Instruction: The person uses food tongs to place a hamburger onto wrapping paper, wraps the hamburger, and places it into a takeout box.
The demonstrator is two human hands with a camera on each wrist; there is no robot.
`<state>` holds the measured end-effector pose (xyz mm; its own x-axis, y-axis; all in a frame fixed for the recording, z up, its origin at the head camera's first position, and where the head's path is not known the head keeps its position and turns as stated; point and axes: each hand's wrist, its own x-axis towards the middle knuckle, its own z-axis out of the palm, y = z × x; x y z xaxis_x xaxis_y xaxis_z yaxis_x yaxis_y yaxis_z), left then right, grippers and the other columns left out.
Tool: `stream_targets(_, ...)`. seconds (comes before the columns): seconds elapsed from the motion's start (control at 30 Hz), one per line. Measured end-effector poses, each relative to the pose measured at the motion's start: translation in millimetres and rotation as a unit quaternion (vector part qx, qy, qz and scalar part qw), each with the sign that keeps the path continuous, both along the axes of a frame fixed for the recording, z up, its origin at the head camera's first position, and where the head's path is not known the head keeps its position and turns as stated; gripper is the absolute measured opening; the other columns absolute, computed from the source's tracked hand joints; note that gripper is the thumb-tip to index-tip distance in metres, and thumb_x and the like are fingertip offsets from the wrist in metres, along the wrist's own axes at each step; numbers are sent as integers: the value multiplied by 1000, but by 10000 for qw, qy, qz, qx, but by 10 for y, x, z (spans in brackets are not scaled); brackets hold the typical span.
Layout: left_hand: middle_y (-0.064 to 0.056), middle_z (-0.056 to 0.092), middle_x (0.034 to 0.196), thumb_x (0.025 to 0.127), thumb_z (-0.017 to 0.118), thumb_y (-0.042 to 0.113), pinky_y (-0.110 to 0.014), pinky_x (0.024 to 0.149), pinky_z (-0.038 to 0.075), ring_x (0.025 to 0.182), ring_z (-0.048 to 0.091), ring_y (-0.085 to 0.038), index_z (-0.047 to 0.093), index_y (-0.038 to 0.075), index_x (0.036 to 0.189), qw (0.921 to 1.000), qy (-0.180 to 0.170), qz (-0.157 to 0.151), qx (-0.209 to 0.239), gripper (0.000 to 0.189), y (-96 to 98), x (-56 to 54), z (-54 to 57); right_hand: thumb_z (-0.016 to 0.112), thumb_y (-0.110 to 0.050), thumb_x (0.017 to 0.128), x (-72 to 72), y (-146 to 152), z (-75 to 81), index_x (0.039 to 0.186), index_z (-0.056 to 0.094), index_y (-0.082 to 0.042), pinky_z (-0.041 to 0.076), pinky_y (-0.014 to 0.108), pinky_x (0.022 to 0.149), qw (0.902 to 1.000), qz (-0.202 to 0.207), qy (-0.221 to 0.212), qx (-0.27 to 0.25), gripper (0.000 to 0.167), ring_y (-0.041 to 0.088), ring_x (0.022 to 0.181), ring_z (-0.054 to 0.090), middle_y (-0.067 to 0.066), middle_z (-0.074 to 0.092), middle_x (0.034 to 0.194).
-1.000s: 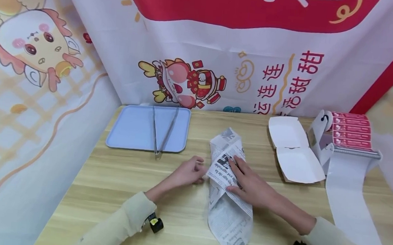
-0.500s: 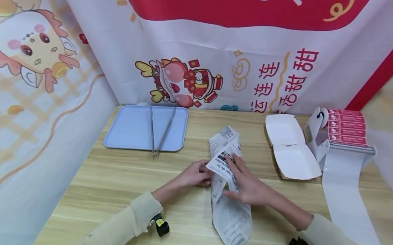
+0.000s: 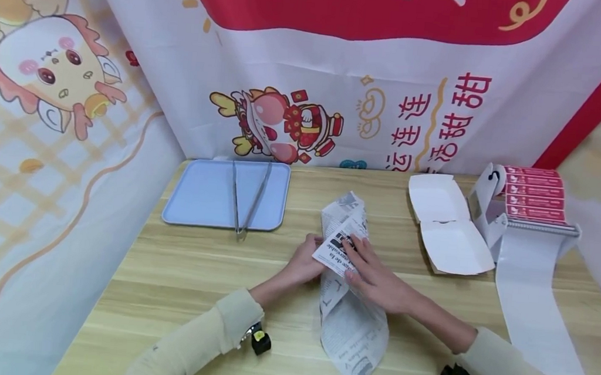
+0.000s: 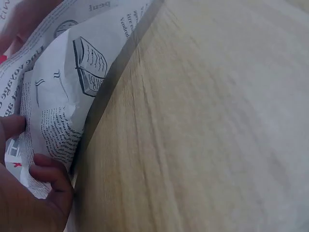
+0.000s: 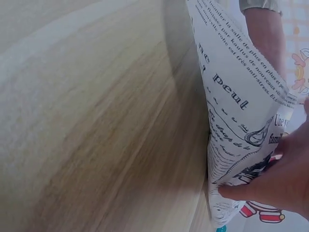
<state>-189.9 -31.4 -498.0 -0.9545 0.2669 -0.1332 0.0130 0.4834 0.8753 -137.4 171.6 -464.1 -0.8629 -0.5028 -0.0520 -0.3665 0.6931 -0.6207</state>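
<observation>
We find the newsprint wrap (image 3: 335,288) mid-tabletop (image 3: 209,274), long axis running near to far, beneath the right grip (image 3: 382,281), fingers straight, its left side touching the left grip (image 3: 304,261), whose pinch, if any, we cannot tell.

One each: wrapper (image 3: 337,286), tray (image 3: 201,194), tongs (image 3: 241,229), box (image 3: 455,241)

A festive banner (image 3: 331,60), label dispenser (image 3: 535,197) and open carton (image 3: 452,230) suggest a takeaway shop.

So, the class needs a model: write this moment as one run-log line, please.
left fingers: touching newsprint wrap | right fingers: on its top | white box: open | tongs: on blue tray
</observation>
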Motion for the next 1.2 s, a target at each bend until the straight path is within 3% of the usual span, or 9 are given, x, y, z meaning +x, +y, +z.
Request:
stream_targets(0.1, -20, 49, 137, 80, 73, 19, -44, 104, 47, 123, 50, -30, 51, -1, 132, 9972, 717, -25, -191, 60, 29, -10, 18, 37, -41, 107, -39, 25, -16, 159, 20, -12, 20, 62, 120, 9994, -273, 121, -182, 62, 42, 154, 5, 17, 7, 168)
stream_targets(0.23, -15, 48, 126, 77, 75, 15, -40, 99, 49, 115, 50, -26, 55, 5, 128, 9869, 1583, -82, -290, 55, 68, 30, 10, 44, -44, 105, -78, 58, -40, 159, 22, -12, 26, 62, 118, 9975, -578, 213, -359, 67, 42, 153, 14, 19, 10, 167)
stream_targets(0.37, -12, 54, 125, 79, 75, 16, -42, 99, 44, 115, 48, -26, 65, 10, 125, 9651, 2476, -447, -728, 47, 90, 75, 8, 64, -47, 94, -15, 49, -11, 161, 15, -11, 27, 64, 117, 9984, -370, 403, -172, 90, 45, 152, 12, 21, 8, 167)
stream_targets(0.5, -7, 57, 132, 81, 76, 17, -45, 99, 43, 124, 48, -25, 67, 11, 128, 9475, 2899, -840, -1053, 48, 96, 130, 67, 75, -42, 87, 81, -5, 42, 161, 7, -9, 26, 61, 119, 9988, -135, 478, -7, 105, 44, 153, 7, 23, 4, 167)
stream_targets(0.6, -5, 60, 133, 85, 75, 15, -42, 100, 45, 124, 51, -22, 66, 10, 128, 9356, 3131, -1138, -1167, 44, 103, 147, 113, 67, -29, 95, 99, -22, 46, 160, 9, -4, 28, 56, 119, 9982, -254, 534, -37, 91, 42, 153, 13, 24, 8, 166)
stream_targets(0.7, -6, 62, 136, 93, 69, 18, -38, 107, 45, 126, 54, -21, 65, 11, 130, 9102, 3506, -1665, -1447, 38, 105, 135, 143, 50, -16, 100, 110, -6, 55, 159, 12, -3, 26, 55, 120, 9979, -446, 424, -210, 71, 40, 153, 15, 23, 10, 166)
stream_targets(0.93, -5, 48, 153, 105, 46, 31, -41, 117, 38, 143, 42, -22, 49, 13, 148, 8067, 4219, -3130, -2708, 46, 38, 125, 170, 29, -13, 106, 67, 80, 101, 156, 19, 4, 18, 58, 122, 9868, -814, -207, -1383, 54, 42, 150, 20, 25, 20, 163)
stream_targets(1.03, -3, 40, 159, 107, 40, 35, -43, 116, 38, 148, 35, -21, 39, 15, 154, 7918, 4096, -3337, -3065, 51, 47, 130, 194, 28, -14, 105, 45, 128, 114, 155, 24, 5, 20, 57, 121, 9799, -941, -255, -1739, 53, 44, 148, 25, 27, 27, 160)
stream_targets(1.2, -1, 44, 157, 108, 37, 37, -42, 110, 41, 145, 40, -19, 42, 18, 153, 7843, 3969, -3342, -3401, 49, 106, 119, 222, 27, -7, 104, 39, 143, 76, 159, 19, -6, 14, 32, 124, 9869, -464, 15, -1544, 55, 40, 151, 20, 19, 20, 165)
